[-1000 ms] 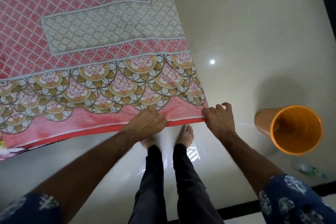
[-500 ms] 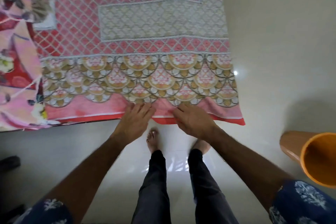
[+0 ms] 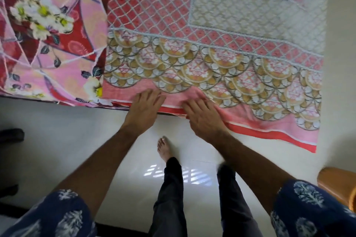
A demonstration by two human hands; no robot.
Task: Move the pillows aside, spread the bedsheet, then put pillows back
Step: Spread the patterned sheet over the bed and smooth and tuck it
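Head view: the sheet (image 3: 221, 31) lies spread over the bed, its red hem running left to right along the near edge, directly under both hands. The left hand (image 3: 143, 108) and right hand (image 3: 204, 119) rest flat on that hem side by side, fingers (image 3: 152, 96) straight and released, pressing the cloth rather than gripping it. To the right of the right hand the hem sags off the bed toward the floor (image 3: 77, 140), so the slack lies rightward and that hand is nearer to it. To the left, a floral cloth (image 3: 48, 34) adjoins the sheet; I cannot tell whether it is a pillow. The next stroke likely runs along the hem.
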